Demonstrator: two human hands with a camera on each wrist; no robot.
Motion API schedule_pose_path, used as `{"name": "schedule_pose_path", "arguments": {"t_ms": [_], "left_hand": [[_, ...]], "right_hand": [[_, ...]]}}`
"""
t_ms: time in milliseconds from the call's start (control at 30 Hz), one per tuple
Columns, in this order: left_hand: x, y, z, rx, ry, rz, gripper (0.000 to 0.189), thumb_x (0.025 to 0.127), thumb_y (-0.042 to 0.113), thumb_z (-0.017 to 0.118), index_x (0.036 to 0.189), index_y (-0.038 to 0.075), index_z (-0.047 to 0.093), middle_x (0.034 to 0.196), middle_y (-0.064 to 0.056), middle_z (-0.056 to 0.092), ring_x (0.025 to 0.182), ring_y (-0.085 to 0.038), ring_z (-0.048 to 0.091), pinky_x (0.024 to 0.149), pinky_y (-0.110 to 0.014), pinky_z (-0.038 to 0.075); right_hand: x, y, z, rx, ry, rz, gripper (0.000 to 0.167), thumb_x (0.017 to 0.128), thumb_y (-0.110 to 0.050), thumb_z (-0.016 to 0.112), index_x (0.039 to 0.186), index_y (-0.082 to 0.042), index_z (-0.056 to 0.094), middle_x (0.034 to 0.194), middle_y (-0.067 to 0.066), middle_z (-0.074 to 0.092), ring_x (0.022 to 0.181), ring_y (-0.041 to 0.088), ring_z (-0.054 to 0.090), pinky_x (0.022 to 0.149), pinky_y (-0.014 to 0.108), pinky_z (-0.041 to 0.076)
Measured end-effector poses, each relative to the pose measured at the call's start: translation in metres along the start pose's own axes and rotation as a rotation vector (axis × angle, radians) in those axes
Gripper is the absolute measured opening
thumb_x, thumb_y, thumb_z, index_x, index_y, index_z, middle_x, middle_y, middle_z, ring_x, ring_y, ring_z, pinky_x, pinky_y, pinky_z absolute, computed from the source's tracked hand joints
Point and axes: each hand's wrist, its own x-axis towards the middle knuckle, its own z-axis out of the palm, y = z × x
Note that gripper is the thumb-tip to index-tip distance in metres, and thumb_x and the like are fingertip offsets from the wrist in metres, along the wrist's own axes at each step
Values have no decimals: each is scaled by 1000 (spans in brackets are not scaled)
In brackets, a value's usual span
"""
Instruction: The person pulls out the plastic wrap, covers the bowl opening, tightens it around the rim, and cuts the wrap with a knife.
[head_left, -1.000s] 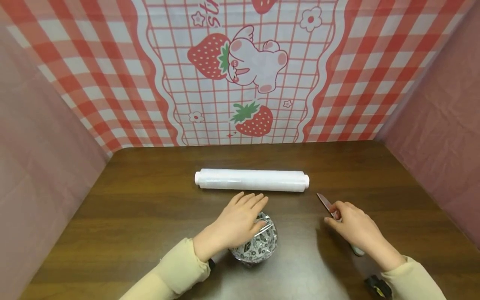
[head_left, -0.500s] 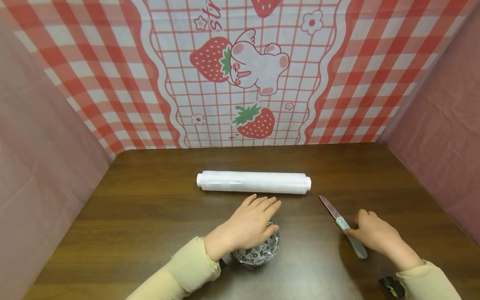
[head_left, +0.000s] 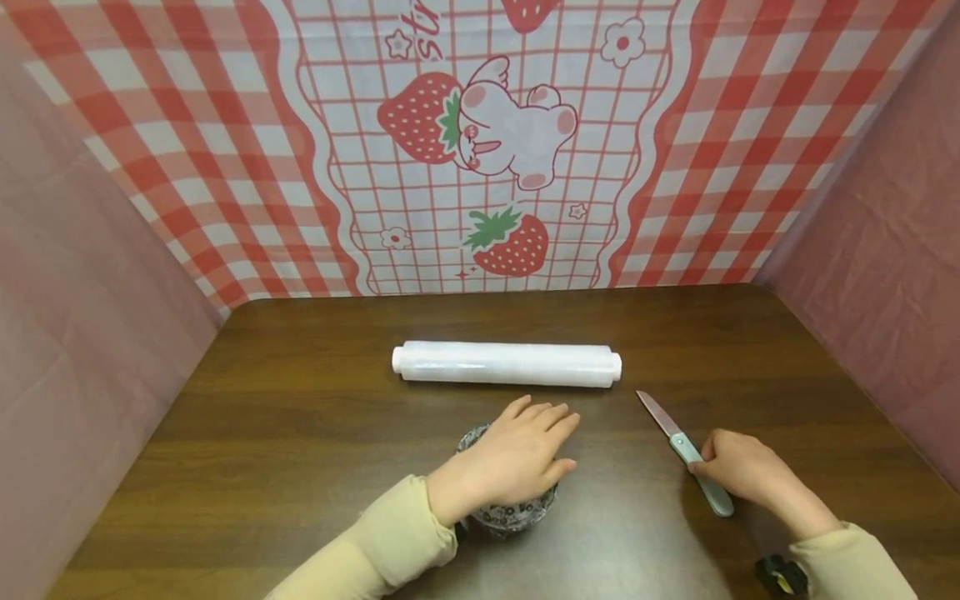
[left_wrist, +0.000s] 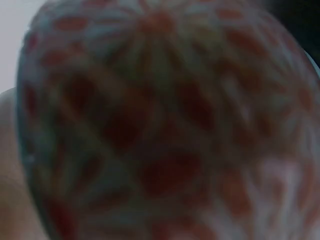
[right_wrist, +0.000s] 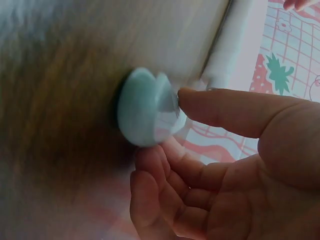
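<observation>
A small bowl with a dark leaf pattern [head_left: 512, 517] stands on the table, with shiny clear film around its rim. My left hand [head_left: 510, 458] lies flat over the top with fingers extended, hiding most of it; whether the palm touches cannot be told. The left wrist view is filled by the bowl's dim, blurred patterned surface [left_wrist: 165, 125]. To the right, a knife [head_left: 686, 446] with a pale green handle lies on the table, blade pointing away. My right hand [head_left: 757, 475] pinches its handle [right_wrist: 137, 110] between thumb and curled fingers.
A white roll of cling film [head_left: 506, 364] lies crosswise behind the bowl. The brown wooden table [head_left: 300, 400] ends at a red-checked strawberry cloth [head_left: 480, 167]. Pink cloth hangs along both sides.
My left hand has slid right across the bowl's top. My right hand has drawn back along the knife's handle, uncovering more of it, then closed its fingers in again. The knife stays put.
</observation>
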Motion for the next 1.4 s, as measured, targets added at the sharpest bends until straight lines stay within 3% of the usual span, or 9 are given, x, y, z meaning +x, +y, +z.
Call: {"name": "schedule_pose_path", "arguments": {"t_ms": [167,367,600,833,1000,1267,1400], "left_hand": [[2,5,0,-7,-3,7,53,94,44,40,139,16,36,143,0,37,131,-15,34,110,-39,20],[5,11,1,-8,11,12,53,93,45,40,138,16,38,143,0,38,130,-15,35,110,-38,21],[7,15,1,-17,36,14,52,94,45,39,138,17,38,143,1,38,130,-15,35,110,-38,21],[10,17,-1,-3,138,56,47,93,38,44,135,17,42,140,3,42,129,-13,38,108,-33,25],[11,17,-6,-32,219,46,44,93,35,45,133,16,45,138,2,44,127,-14,39,106,-30,28],[6,9,-5,-5,289,49,44,91,32,50,130,13,48,136,1,47,125,-14,42,104,-30,31],[1,4,-7,-16,311,50,41,90,32,52,128,14,50,127,1,53,116,-14,48,99,-30,36]], "right_hand": [[-1,0,3,11,42,10,20,77,-21,64,78,-6,51,66,2,52,60,18,48,51,32,36],[0,-2,5,56,118,-37,31,77,-12,64,94,7,47,75,11,56,65,23,53,54,37,41],[-4,-13,5,39,284,-123,14,79,-4,57,90,4,56,78,13,53,67,23,49,55,39,40],[-13,-38,0,85,327,-168,14,83,-4,51,96,1,54,80,9,53,65,19,46,54,31,36],[-18,-58,-6,93,376,-220,14,80,-4,52,94,-4,56,77,3,52,62,16,43,54,29,34],[-23,-83,-4,92,404,-316,12,81,-12,64,91,-13,58,75,-4,53,60,10,42,51,26,33],[-24,-95,-3,55,452,-378,13,79,-13,67,88,-16,58,75,-6,53,58,7,42,51,25,34]]}}
